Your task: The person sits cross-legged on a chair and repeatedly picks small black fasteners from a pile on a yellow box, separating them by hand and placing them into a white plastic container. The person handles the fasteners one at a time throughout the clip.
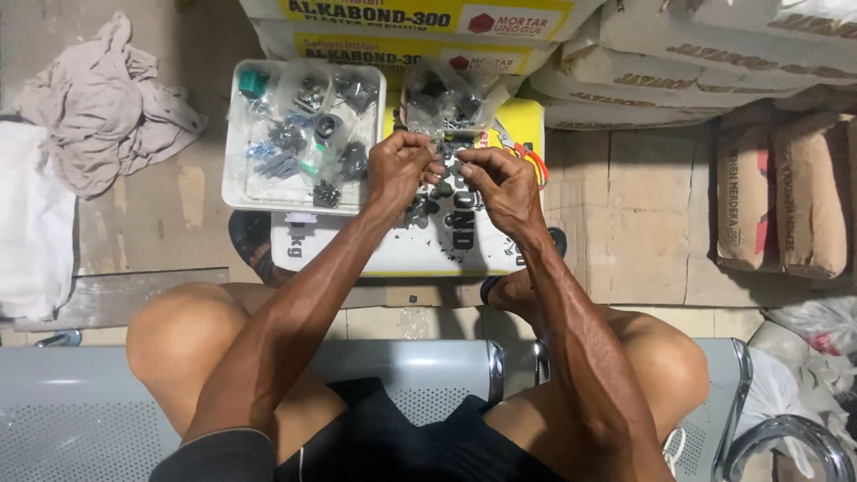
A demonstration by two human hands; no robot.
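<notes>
While seated on a grey perforated metal bench (80, 419), the person works both hands over a white and yellow sack (402, 254) lying flat on the floor ahead of the knees. Left hand (400, 168) is curled, thumb and fingertips pinched on a small dark part (444, 153); right hand (500, 178) is curled the same way, fingertips meeting the left hand's at that part. Part is too small to identify. Both hands sit over the sack's far half, near its far edge. More small black parts (420, 210) lie loose on the sack under the hands. A clear plastic bag (446, 94) of dark parts stands at the sack's far edge. Red-handled pliers (528, 156) lie at its far right corner. White tray (239, 174) touching the sack's far left corner holds bagged dark and blue fittings. Crumpled grey cloth (107, 98) on the floor far left. Stacked sacks (696, 62) beyond and to the right.
</notes>
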